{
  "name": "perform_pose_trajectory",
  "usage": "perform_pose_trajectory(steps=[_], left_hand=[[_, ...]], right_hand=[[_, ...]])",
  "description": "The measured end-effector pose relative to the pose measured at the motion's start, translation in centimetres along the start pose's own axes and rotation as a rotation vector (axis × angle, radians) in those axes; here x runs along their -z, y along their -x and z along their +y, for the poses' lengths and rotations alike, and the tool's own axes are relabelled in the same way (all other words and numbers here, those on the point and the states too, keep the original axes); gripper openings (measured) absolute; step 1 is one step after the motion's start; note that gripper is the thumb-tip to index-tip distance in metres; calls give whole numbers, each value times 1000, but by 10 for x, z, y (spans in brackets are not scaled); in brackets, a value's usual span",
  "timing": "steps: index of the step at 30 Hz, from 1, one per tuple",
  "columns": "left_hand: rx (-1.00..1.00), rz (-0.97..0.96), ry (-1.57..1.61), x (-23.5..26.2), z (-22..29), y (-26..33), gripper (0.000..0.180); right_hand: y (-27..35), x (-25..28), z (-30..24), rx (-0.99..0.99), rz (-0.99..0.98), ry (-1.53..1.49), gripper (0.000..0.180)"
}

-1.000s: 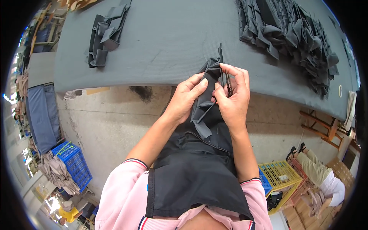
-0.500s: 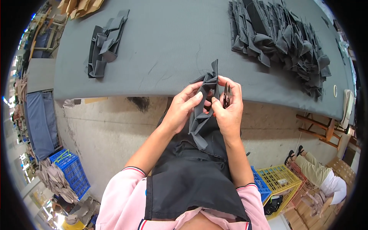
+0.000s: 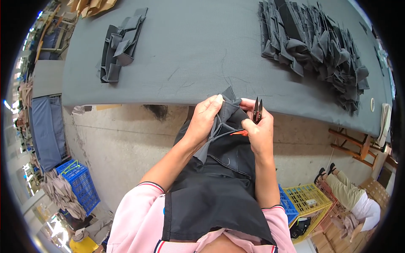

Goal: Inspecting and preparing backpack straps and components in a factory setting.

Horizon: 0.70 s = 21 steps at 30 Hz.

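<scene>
Close to the table's near edge, my left hand (image 3: pixel 206 119) is closed on a folded dark grey fabric piece (image 3: pixel 229 110), whose lower end hangs over my black apron (image 3: pixel 211 202). My right hand (image 3: pixel 260 128) keeps a pair of thread snips (image 3: pixel 257 110) in its palm, black blades pointing up and away, an orange part showing under the thumb. The thumb and forefinger of that hand are at the right side of the fabric. Whether they also pinch it, I cannot tell.
A large pile of dark grey sewn pieces (image 3: pixel 312 46) lies at the table's right, a smaller stack (image 3: pixel 120 48) at its left. Loose threads lie on the grey tabletop (image 3: pixel 190 46). Blue (image 3: pixel 80 185) and yellow crates (image 3: pixel 308 198) stand on the floor. Another person (image 3: pixel 350 194) is at lower right.
The fabric piece has been turned and spread flatter between my hands. My right hand has moved slightly right and down, with the snips' blades now further from the cloth.
</scene>
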State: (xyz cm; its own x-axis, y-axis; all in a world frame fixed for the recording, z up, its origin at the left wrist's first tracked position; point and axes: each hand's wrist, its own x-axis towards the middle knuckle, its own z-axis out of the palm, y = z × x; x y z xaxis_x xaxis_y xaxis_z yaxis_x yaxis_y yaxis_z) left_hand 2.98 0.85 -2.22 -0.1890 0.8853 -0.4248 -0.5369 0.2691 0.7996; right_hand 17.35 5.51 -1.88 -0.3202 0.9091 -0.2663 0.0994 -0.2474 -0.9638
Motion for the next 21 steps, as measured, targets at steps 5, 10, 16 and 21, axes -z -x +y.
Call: perform_pose_trajectory(steps=[5,10,16,21], left_hand=[[-132,12,-330,13,-3,-2,28],[-223,108,-520,-1,5,6,34],[-270,96,-635,-2,6,6,35],[-298,99,-666,-4,7,7,34]], right_hand=[[16,-12,-8,155,56,215,50],[25,-7,-16,482,190,515,41],[31,1,-29,604,61,738,36],[30,0,-28,703,74,891,36]])
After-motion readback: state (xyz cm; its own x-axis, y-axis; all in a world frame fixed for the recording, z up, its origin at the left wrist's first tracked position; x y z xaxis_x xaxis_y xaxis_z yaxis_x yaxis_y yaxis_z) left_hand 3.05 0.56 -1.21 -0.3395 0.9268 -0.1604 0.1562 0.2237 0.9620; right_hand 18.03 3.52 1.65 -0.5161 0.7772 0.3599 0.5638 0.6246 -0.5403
